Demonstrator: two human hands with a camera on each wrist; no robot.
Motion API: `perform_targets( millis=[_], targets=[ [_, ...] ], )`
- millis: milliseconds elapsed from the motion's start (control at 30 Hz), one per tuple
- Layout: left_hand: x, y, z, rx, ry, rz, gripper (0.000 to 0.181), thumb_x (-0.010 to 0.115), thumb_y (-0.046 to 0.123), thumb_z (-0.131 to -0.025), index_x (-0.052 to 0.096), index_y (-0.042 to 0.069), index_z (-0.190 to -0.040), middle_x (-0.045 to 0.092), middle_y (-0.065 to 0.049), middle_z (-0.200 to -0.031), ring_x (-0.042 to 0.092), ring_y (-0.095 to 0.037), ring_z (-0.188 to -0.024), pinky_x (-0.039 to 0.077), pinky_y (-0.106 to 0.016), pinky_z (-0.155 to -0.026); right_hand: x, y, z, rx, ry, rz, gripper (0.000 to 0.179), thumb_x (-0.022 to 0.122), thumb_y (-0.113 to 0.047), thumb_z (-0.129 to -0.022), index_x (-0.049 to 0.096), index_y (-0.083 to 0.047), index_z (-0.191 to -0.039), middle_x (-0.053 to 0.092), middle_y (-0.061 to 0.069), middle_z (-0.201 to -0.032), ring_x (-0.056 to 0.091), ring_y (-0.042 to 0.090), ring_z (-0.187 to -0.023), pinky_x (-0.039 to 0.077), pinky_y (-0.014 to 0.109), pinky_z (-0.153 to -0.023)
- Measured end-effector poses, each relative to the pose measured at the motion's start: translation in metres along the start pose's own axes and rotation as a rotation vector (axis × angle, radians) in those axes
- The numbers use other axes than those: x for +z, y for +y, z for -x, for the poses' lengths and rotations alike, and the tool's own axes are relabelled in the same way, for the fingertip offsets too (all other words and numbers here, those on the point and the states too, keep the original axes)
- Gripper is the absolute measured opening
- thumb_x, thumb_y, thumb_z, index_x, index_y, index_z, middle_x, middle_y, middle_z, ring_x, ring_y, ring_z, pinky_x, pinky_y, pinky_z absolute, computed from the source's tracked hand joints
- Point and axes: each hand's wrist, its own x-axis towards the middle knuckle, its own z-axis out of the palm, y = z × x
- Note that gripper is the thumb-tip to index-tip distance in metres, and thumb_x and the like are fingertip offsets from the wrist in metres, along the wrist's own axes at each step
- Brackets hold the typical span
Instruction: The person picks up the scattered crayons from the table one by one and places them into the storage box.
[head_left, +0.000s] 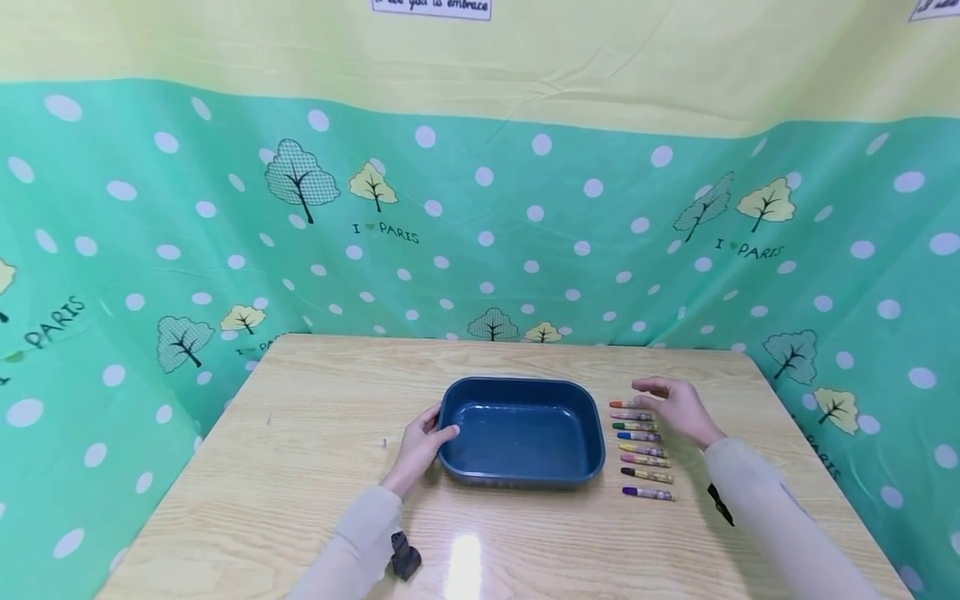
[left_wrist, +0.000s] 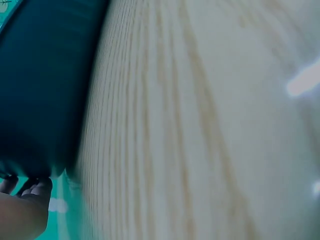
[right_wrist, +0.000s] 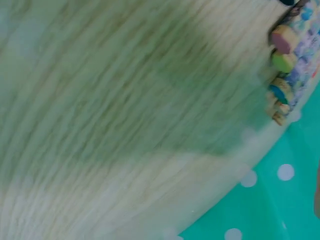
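Observation:
A dark blue rectangular tub [head_left: 517, 442] stands on the table with nothing inside. My left hand [head_left: 420, 446] grips its left wall, thumb over the rim and fingers outside; in the left wrist view, those fingers [left_wrist: 37, 187] touch the tub's side [left_wrist: 45, 100]. Several crayons lie in a column right of the tub. Over the far end of that column is my right hand [head_left: 678, 408], nearest the orange crayon [head_left: 617, 405], its thumb and forefinger apart. The right wrist view catches the crayons' ends [right_wrist: 287, 60] and only a sliver of the hand.
A pale wood-grain table [head_left: 300, 450] carries everything. Below the orange crayon lie pink, green, blue, yellow, black and purple ones, the purple crayon [head_left: 648, 493] nearest me. A green dotted curtain [head_left: 480, 225] hangs around the back and sides.

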Motion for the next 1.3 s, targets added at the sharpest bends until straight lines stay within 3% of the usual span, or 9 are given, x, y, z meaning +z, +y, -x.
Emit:
perform_targets(
  millis=[233, 567, 800, 1300],
  targets=[
    [0.002, -0.002, -0.001, 0.026, 0.008, 0.019, 0.057, 0.059, 0.003, -0.083, 0.039, -0.004, -0.136, 0.036, -0.024, -0.141, 0.033, -0.038, -0.131, 0.032, -0.046, -0.107, 0.007, 0.011, -0.013, -0.004, -0.024, 0.028, 0.035, 0.063, -0.015, -0.086, 0.06, 0.001, -0.116, 0.059, 0.022, -0.118, 0.051, 0.04, -0.113, 0.043, 0.052, -0.096],
    [0.004, -0.005, -0.002, 0.025, 0.011, 0.014, 0.057, 0.058, 0.002, -0.082, 0.04, -0.004, -0.135, 0.037, -0.024, -0.141, 0.035, -0.037, -0.131, 0.033, -0.046, -0.107, 0.012, 0.023, -0.022, 0.122, -0.068, 0.003, 0.035, 0.062, -0.016, -0.086, 0.059, -0.001, -0.118, 0.058, 0.021, -0.12, 0.052, 0.036, -0.111, 0.045, 0.048, -0.094],
    [0.005, -0.005, -0.001, 0.024, 0.008, 0.014, 0.057, 0.058, 0.002, -0.081, 0.04, -0.004, -0.135, 0.038, -0.024, -0.14, 0.036, -0.036, -0.13, 0.033, -0.045, -0.107, 0.019, 0.029, -0.026, 0.102, -0.098, 0.034, 0.03, 0.064, -0.012, -0.084, 0.063, -0.001, -0.112, 0.064, 0.019, -0.111, 0.059, 0.031, -0.102, 0.052, 0.04, -0.085],
    [0.003, -0.002, -0.001, 0.004, 0.019, 0.017, 0.056, 0.058, 0.002, -0.081, 0.04, -0.004, -0.135, 0.037, -0.024, -0.141, 0.033, -0.038, -0.131, 0.032, -0.046, -0.107, 0.023, 0.032, -0.035, 0.166, -0.075, 0.02, 0.022, 0.066, -0.01, -0.083, 0.069, -0.003, -0.104, 0.065, 0.018, -0.106, 0.061, 0.026, -0.096, 0.054, 0.038, -0.08]
  ],
)
